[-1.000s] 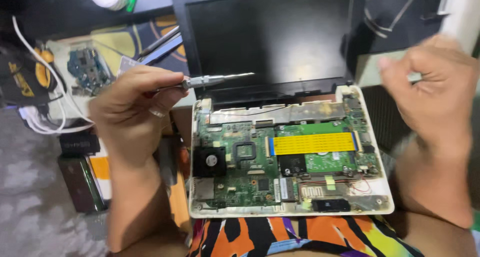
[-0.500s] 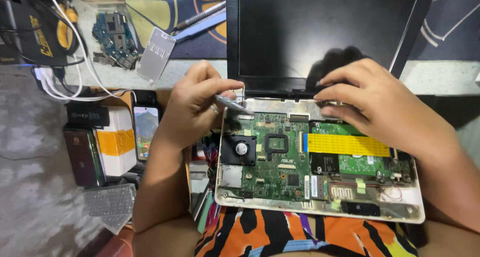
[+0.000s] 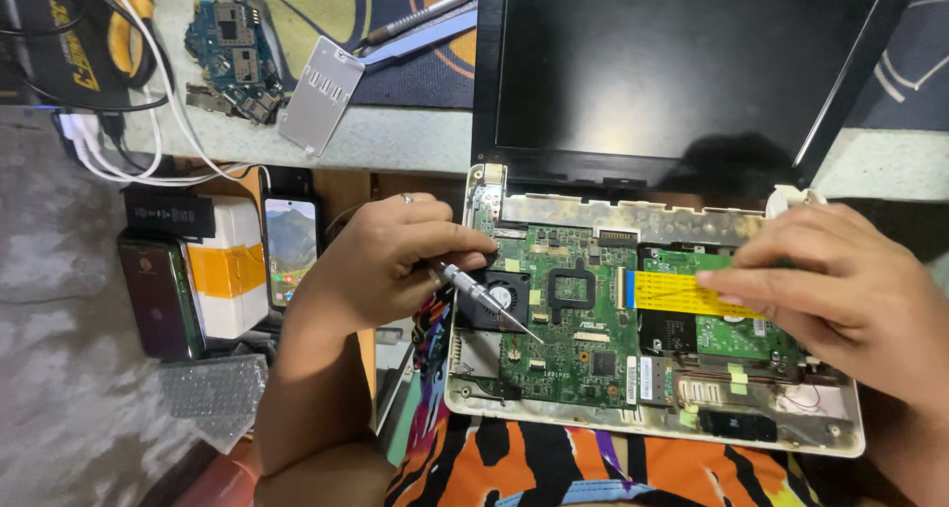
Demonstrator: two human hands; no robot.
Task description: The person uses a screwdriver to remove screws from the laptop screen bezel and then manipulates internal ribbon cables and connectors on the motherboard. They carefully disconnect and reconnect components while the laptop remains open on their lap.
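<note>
On motherboard (image 3: 578, 314): left hand (image 3: 395, 260) gripping screwdriver (image 3: 484, 297)

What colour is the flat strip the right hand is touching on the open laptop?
The flat ribbon cable under the right hand is bright yellow; the head view shows it.

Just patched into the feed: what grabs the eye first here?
The opened laptop base in the centre, its green circuit board laid bare below the dark screen. The left hand holds a slim screwdriver with its tip down on the board beside the black fan. The right hand rests its fingers on the yellow ribbon cable.
</note>
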